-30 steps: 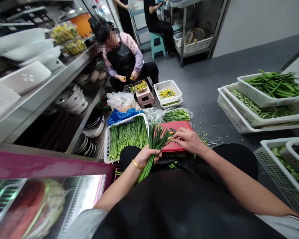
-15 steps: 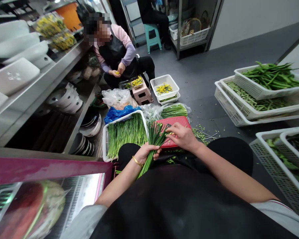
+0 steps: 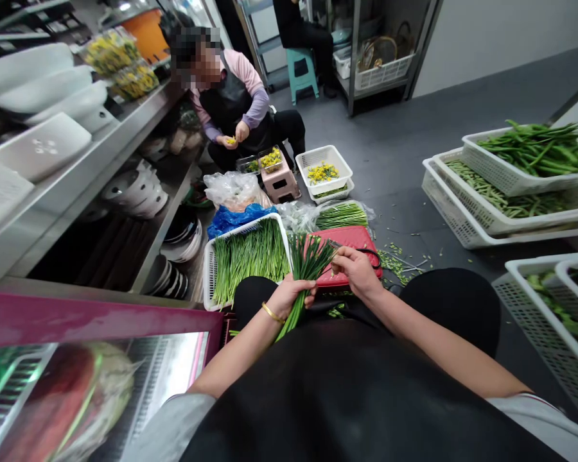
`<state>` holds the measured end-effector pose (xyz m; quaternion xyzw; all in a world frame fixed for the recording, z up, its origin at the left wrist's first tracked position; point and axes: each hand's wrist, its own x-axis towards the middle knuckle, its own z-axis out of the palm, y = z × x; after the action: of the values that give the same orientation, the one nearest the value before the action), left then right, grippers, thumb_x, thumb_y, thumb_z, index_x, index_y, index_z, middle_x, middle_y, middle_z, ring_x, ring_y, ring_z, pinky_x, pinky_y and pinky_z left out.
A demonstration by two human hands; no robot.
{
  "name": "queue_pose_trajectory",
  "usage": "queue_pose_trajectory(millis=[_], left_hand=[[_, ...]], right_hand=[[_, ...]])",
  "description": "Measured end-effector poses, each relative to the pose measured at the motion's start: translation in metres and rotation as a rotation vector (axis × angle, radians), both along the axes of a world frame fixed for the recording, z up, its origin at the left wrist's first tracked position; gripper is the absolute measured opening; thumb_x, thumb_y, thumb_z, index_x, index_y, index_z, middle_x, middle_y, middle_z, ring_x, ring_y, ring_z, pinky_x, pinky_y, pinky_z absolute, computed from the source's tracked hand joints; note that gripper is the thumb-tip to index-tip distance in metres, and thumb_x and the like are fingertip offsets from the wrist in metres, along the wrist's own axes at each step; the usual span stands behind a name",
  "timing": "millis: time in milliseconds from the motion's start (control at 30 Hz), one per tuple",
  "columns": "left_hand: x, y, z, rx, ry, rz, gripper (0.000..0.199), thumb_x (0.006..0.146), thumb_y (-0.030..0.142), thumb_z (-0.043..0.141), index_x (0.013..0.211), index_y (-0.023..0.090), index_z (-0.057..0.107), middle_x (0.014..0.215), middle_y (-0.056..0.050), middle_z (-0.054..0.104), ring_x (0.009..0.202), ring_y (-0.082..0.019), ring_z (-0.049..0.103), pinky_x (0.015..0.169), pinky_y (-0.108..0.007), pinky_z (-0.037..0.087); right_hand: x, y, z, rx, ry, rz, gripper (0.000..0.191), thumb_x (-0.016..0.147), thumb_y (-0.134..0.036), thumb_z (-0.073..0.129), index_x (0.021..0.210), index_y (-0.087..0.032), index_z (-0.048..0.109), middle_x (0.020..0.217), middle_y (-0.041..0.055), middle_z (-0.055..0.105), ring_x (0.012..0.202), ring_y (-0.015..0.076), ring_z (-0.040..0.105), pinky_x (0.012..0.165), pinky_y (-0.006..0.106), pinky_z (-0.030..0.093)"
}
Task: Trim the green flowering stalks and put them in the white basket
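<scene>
My left hand [image 3: 295, 296] is closed around a bunch of flowering chives [image 3: 309, 258], its tops fanned up and to the right and its stems running down toward my apron. At the right edge of those tops, the fingers of my right hand [image 3: 359, 269] pinch a chive tip; the fine detail there is small. Behind that hand is a red stool [image 3: 340, 236] with a black-handled tool, seemingly scissors [image 3: 374, 257], on top, partly hidden by the hand. Left of the bunch, a white basket [image 3: 208, 276] holds many more chives laid lengthwise.
Another bundle of green stems [image 3: 343, 215] lies in plastic beyond the stool. Cut scraps [image 3: 397, 262] litter the floor. White baskets of green vegetables [image 3: 510, 186] stand at right. A co-worker [image 3: 236, 96] handles yellow flowers opposite. Steel shelving [image 3: 139, 122] runs along the left.
My right hand has shifted slightly right and down from the chive tops, uncovering the black handle on the red stool. My left hand still holds the bunch. The whole view has shifted a little.
</scene>
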<state>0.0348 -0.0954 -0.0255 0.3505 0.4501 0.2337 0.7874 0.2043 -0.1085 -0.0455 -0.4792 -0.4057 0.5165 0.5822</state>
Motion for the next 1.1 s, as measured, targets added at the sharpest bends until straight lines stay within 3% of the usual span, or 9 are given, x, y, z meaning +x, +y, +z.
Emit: queue_pose_trajectory(millis=[100, 200, 267, 333, 400, 533, 700, 1000, 1100], left_hand=[[0.004, 0.0, 0.005, -0.001, 0.022, -0.009, 0.023, 0.056, 0.025, 0.072, 0.064, 0.012, 0.054, 0.05, 0.001, 0.054, 0.033, -0.007, 0.043, 0.035, -0.021, 0.028], [0.002, 0.001, 0.003, 0.006, 0.034, -0.014, 0.023, 0.055, 0.025, 0.071, 0.06, 0.012, 0.053, 0.048, 0.002, 0.052, 0.033, -0.007, 0.043, 0.035, -0.021, 0.03], [0.0, 0.002, -0.002, 0.004, 0.037, 0.0, 0.023, 0.056, 0.025, 0.071, 0.06, 0.012, 0.053, 0.048, 0.002, 0.052, 0.033, -0.006, 0.042, 0.034, -0.021, 0.03], [-0.002, 0.003, -0.006, -0.008, 0.033, 0.008, 0.023, 0.057, 0.026, 0.071, 0.063, 0.012, 0.053, 0.049, 0.003, 0.052, 0.032, -0.006, 0.041, 0.034, -0.02, 0.029], [-0.003, 0.004, -0.008, -0.023, 0.034, -0.004, 0.024, 0.057, 0.026, 0.072, 0.065, 0.012, 0.054, 0.049, 0.003, 0.053, 0.032, -0.006, 0.041, 0.033, -0.02, 0.029], [0.001, 0.002, -0.005, -0.039, 0.074, -0.038, 0.027, 0.055, 0.027, 0.073, 0.061, 0.014, 0.05, 0.048, 0.003, 0.052, 0.033, -0.006, 0.042, 0.034, -0.02, 0.03], [0.003, -0.001, -0.002, -0.024, 0.11, -0.061, 0.027, 0.054, 0.026, 0.072, 0.064, 0.014, 0.049, 0.047, 0.003, 0.052, 0.033, -0.006, 0.042, 0.033, -0.019, 0.028], [-0.009, 0.003, -0.015, -0.07, 0.066, -0.052, 0.029, 0.055, 0.026, 0.073, 0.07, 0.013, 0.052, 0.054, 0.002, 0.057, 0.036, -0.006, 0.045, 0.036, -0.02, 0.034], [-0.008, 0.001, -0.014, -0.012, 0.079, -0.04, 0.027, 0.056, 0.026, 0.073, 0.067, 0.013, 0.053, 0.052, 0.003, 0.054, 0.036, -0.006, 0.045, 0.036, -0.02, 0.033]], right_hand=[[-0.004, -0.007, 0.005, -0.171, 0.329, 0.124, 0.022, 0.061, -0.035, 0.063, 0.061, -0.019, 0.047, 0.049, -0.0055, 0.044, 0.044, 0.0078, 0.041, 0.044, 0.021, 0.035], [0.007, -0.011, 0.009, -0.306, 0.249, 0.478, 0.023, 0.057, -0.03, 0.067, 0.055, -0.018, 0.048, 0.041, -0.006, 0.042, 0.036, 0.0063, 0.034, 0.036, 0.02, 0.026], [0.023, -0.008, 0.011, -0.325, 0.143, 0.408, 0.026, 0.056, -0.032, 0.068, 0.051, -0.019, 0.047, 0.038, -0.0062, 0.039, 0.032, 0.0055, 0.029, 0.033, 0.02, 0.023], [0.04, -0.003, 0.013, -0.269, 0.127, 0.128, 0.03, 0.061, -0.041, 0.065, 0.051, -0.019, 0.046, 0.039, -0.0053, 0.04, 0.034, 0.0061, 0.032, 0.035, 0.02, 0.026], [0.052, -0.002, 0.018, -0.156, 0.033, 0.012, 0.034, 0.07, -0.05, 0.058, 0.057, -0.019, 0.054, 0.047, -0.0016, 0.05, 0.041, 0.0084, 0.042, 0.04, 0.021, 0.034], [0.039, -0.005, 0.03, 0.166, -0.686, 0.089, 0.031, 0.082, -0.046, 0.058, 0.086, -0.018, 0.071, 0.075, 0.0059, 0.069, 0.062, 0.0147, 0.06, 0.063, 0.027, 0.046], [0.006, 0.008, 0.027, 0.088, -1.284, 0.174, 0.023, 0.086, -0.038, 0.06, 0.091, -0.018, 0.07, 0.092, 0.0109, 0.071, 0.082, 0.022, 0.066, 0.066, 0.029, 0.044], [0.002, -0.012, 0.007, 0.231, -1.356, 0.169, 0.019, 0.087, -0.027, 0.049, 0.083, -0.018, 0.066, 0.088, 0.0077, 0.066, 0.065, 0.0145, 0.059, 0.052, 0.025, 0.031], [-0.003, -0.012, 0.004, 0.161, -1.113, 0.212, 0.007, 0.073, -0.019, 0.054, 0.068, -0.017, 0.058, 0.077, 0.0071, 0.063, 0.058, 0.0139, 0.053, 0.051, 0.025, 0.031]])
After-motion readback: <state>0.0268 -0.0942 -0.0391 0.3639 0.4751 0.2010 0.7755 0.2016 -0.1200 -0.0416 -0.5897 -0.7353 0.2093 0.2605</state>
